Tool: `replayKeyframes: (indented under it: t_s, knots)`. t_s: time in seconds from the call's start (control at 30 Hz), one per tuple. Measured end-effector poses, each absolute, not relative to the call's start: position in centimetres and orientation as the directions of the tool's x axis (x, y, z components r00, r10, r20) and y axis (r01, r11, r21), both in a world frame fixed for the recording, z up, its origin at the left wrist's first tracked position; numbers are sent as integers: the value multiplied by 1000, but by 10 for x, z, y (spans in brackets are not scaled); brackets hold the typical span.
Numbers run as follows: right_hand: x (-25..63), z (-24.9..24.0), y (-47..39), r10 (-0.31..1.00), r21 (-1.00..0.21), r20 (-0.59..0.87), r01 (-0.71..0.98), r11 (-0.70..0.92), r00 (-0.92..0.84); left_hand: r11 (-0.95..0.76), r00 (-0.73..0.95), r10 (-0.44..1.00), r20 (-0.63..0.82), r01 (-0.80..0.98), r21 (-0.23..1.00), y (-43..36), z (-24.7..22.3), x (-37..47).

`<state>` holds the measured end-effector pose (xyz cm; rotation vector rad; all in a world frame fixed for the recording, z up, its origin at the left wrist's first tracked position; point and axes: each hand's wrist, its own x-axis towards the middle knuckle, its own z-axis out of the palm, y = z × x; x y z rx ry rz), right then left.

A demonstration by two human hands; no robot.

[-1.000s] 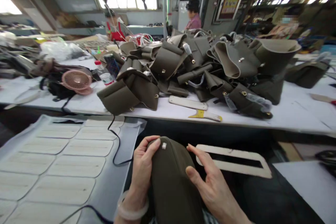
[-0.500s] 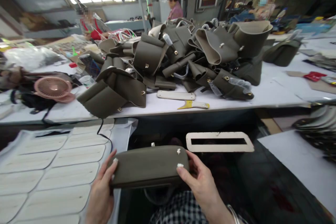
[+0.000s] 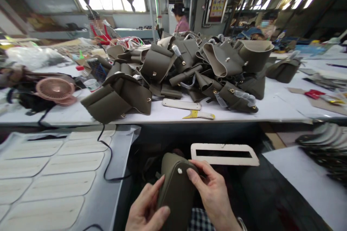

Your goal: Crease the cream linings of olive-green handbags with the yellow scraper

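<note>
Both hands are bare, with no gloves and no rings that show. The left hand (image 3: 148,209) has its wrist cut off by the bottom edge of the view. At the right hand (image 3: 214,196), a thin pale bangle (image 3: 242,222) sits on the wrist. Black-and-white checked clothing (image 3: 199,220) shows below, between the two hands.

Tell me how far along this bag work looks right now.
Done: nothing shows finished pieces for certain. In hand: the left hand and right hand hold one olive bag piece with a pale stud. Left: possibly the pile of olive bag parts on the white table.
</note>
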<state>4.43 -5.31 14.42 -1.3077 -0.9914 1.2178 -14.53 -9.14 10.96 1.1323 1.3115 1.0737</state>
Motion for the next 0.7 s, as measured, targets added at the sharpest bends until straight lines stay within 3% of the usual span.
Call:
replayKeyframes:
  t_s: [0.13, 0.27, 0.57, 0.7]
  knots:
    - [41, 142, -57, 963, -933, -237, -308, -187, 132, -50, 26, 999, 44, 258, 965, -65, 126, -143]
    - [35, 138, -57, 948, -883, -294, -413, -221, 121, -118, 15, 993, 119, 307, 944, -53, 140, -135]
    - [28, 140, -58, 940, -875, -322, -416, -249, 115, 31, 26, 999, -34, 106, 994, -54, 157, -123]
    - [28, 139, -57, 947, -894, -304, -374, -246, 102, 57, -45, 998, -53, 86, 995, -51, 162, -120]
